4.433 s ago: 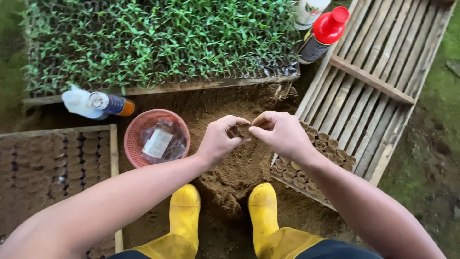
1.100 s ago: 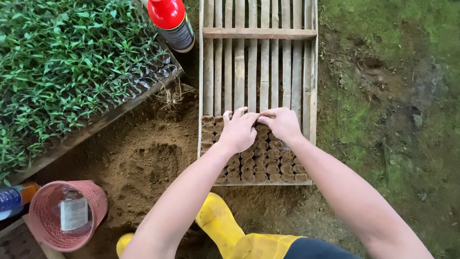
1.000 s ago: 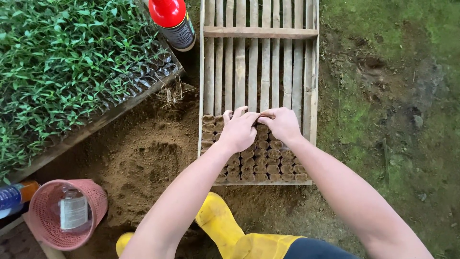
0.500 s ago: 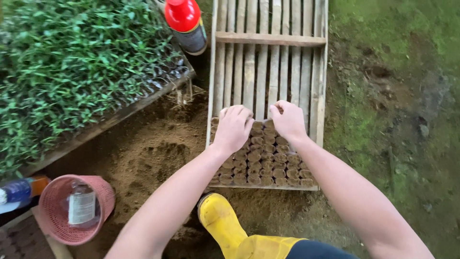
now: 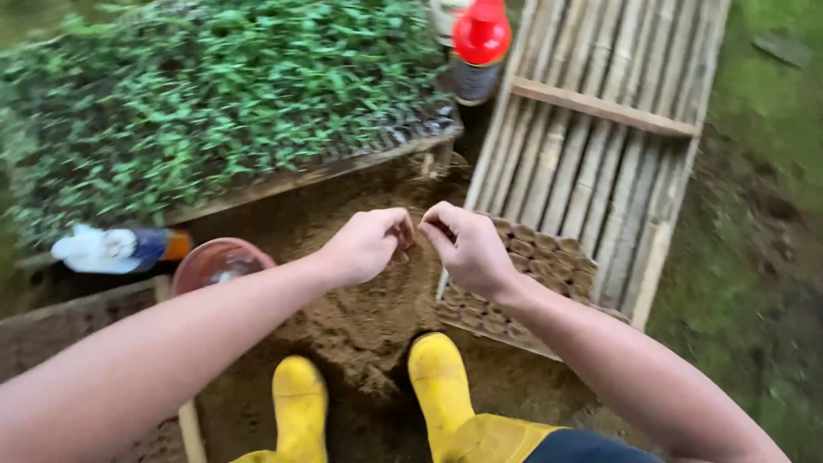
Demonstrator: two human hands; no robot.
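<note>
**Two hands meet above the soil heap**

At the far left we see a white and blue bottle (image 5: 116, 247) lying on its side, and just right of it the rim of a pink basket (image 5: 221, 261). Behind them a tray of green seedlings (image 5: 231, 103) fills the upper left.

Our left hand (image 5: 367, 246) hovers over the mound of brown soil (image 5: 360, 317), fingers curled in toward the thumb. Our right hand (image 5: 465, 249) faces it, fingertips pinched, the two hands nearly touching. The picture is blurred, so we cannot tell whether either hand grips anything between the fingers.

Below the hands stand two yellow boots (image 5: 441, 386) at the soil's near edge. Under and just right of the right hand, rows of small soil-filled pots (image 5: 549, 257) sit at the near end of a bamboo slat rack (image 5: 600, 146). A red-capped bottle (image 5: 478, 47) stands by the rack's far left corner.
</note>
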